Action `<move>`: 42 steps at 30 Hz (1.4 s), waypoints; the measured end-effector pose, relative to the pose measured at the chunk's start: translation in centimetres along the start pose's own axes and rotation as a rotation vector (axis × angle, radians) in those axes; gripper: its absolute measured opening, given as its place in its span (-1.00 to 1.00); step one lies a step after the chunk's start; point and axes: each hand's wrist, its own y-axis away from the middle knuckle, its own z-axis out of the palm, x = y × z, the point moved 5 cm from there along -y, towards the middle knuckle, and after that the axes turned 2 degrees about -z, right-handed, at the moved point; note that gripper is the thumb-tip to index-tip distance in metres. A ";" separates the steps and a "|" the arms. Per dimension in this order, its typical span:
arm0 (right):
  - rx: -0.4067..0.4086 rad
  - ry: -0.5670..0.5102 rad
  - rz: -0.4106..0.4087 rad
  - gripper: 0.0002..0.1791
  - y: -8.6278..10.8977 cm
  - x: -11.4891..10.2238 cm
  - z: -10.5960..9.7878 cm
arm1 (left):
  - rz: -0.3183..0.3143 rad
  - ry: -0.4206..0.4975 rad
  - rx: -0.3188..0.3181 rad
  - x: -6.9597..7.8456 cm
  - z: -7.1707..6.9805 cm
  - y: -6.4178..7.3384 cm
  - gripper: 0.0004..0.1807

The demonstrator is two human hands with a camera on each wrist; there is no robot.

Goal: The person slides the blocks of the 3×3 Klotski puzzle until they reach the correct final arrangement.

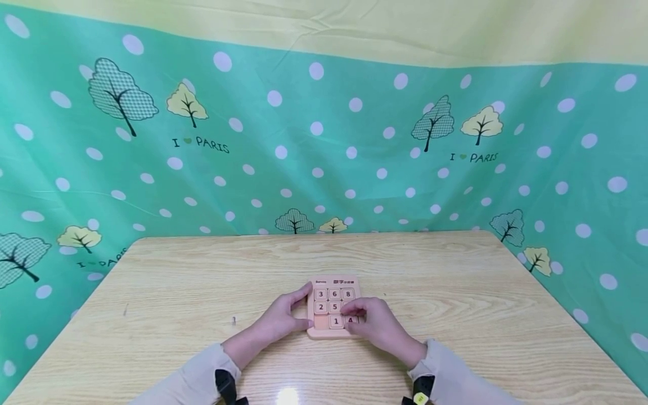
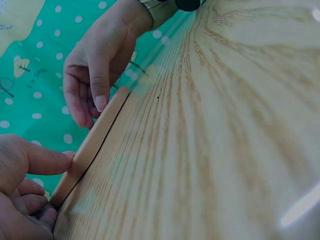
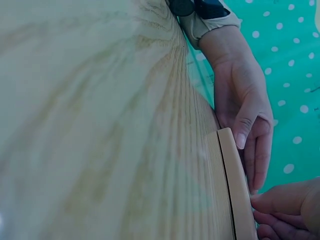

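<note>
A pink sliding number puzzle lies flat on the table. Tiles 3, 6, 8 form its top row, with 2 and 5 below. The bottom row has an empty slot at left, then tile 1 and tile 4, which is partly covered. My left hand holds the frame's left side, index finger near the upper corner and thumb lower down. Over the right side, my right hand rests its bent fingertips and thumb on the tiles, hiding the middle row's right end. Both wrist views show the frame edge-on.
The wood-grain table extends around the puzzle. A green dotted curtain with tree prints hangs behind and beside it. Black wrist devices sit on both sleeves. A small dark mark shows on the tabletop at left.
</note>
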 end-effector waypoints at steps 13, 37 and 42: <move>-0.020 0.003 -0.017 -0.80 -0.6 -0.8 0.8 | 0.009 -0.011 0.009 -0.1 -0.1 0.0 -0.11; -0.063 -0.063 -0.030 -0.79 -1.1 -1.2 2.0 | 0.006 -0.003 -0.017 0.1 -0.1 0.1 -0.11; -0.059 -0.057 -0.029 -0.74 -0.7 -0.6 1.1 | 0.010 -0.013 -0.009 0.1 -0.1 0.1 -0.12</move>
